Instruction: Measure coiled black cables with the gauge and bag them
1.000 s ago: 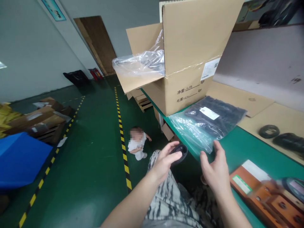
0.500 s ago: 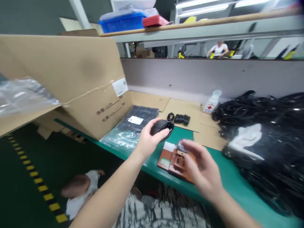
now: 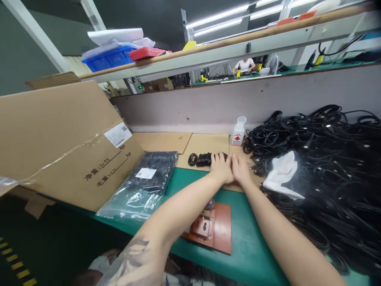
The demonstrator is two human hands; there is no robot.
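Toward the back of the worktop (image 3: pixel 256 254), on a cardboard sheet (image 3: pixel 205 143), both hands are laid side by side, touching. The left hand (image 3: pixel 220 168) is set down over the right end of a short row of coiled cables (image 3: pixel 204 159); whether a coil is gripped beneath it cannot be told, since the fingers are flat and hide what lies under them. The right hand (image 3: pixel 241 170) is flattened beside it on the cardboard, apparently holding nothing.

As a judgement, little is finished: only a few coils are lined up (a lone ring (image 3: pixel 193 159) at the left end), while a large loose heap of cables (image 3: pixel 324 167) fills the right side, with a white cloth (image 3: pixel 281 174) on it.

A box (image 3: pixel 68 147) at the left edge bears handwritten weight lines in Chinese, ending in "kg", and a white sticker too small to read. A bag (image 3: pixel 145 182) of black parts carries a white label, unreadable. A small bottle (image 3: pixel 238 131) near the back wall shows a red diamond mark. A brown jig (image 3: pixel 212 228) sits at the front edge.
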